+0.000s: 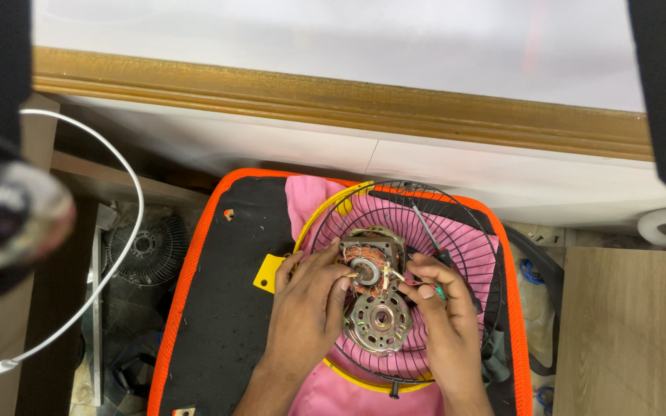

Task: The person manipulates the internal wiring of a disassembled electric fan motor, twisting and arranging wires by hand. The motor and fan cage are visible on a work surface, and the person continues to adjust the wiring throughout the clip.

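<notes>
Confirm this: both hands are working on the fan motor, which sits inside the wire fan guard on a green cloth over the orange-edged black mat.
Not quite: the head view shows the cloth is pink, not green. The rest holds: the left hand and right hand work on the fan motor inside the wire fan guard, over the orange-edged black mat.

even, bright indoor light from above, soft shadows only. centre is sharp; the dark shapes at both top corners and the round metal object (9,219) at left are blurred.
</notes>
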